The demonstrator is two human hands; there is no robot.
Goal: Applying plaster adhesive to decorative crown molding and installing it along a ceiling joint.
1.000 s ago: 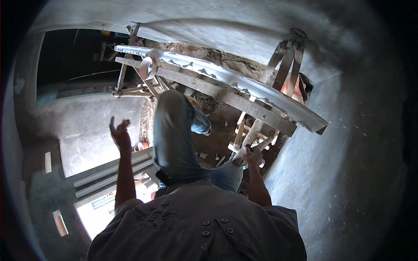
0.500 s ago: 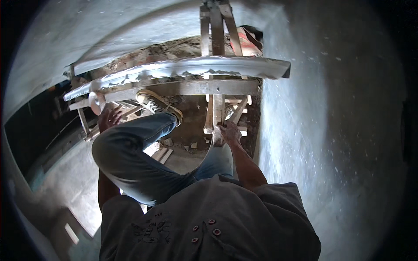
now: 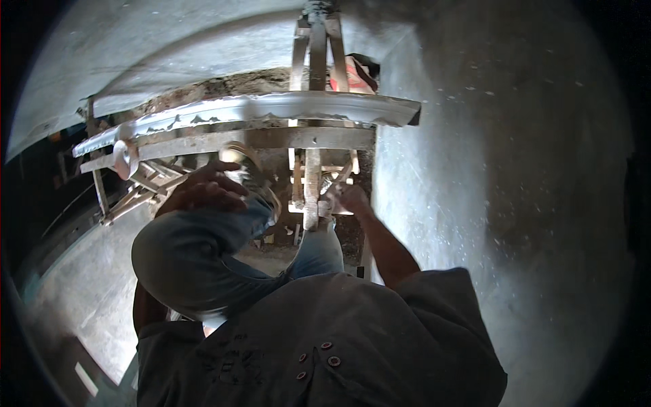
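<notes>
My left hand (image 3: 211,190) is slightly blurred, fingers loose and apart with nothing visible in them, beside my raised tan shoe (image 3: 251,169) above my bent jeans-clad knee (image 3: 173,251). My right hand (image 3: 349,200) closes on a pale wooden brace (image 3: 337,186), beside a vertical wooden post (image 3: 312,183). Above both hands, a long pale moulding (image 3: 285,105) with a ragged edge lies along a wooden plank (image 3: 271,138). A round pale roll (image 3: 124,159) is at the plank's left part.
Wooden trestle pieces (image 3: 129,198) stand at left beside a dark opening. Timber struts (image 3: 317,47) rise beyond the moulding, near a red-and-white sack (image 3: 352,76). A grey plastered wall (image 3: 508,169) fills the right; rubble (image 3: 271,244) is scattered below.
My view has turned toward the right wall. My left leg is now bent with the shoe raised, and my left hand has moved inward from the left to beside that shoe.
</notes>
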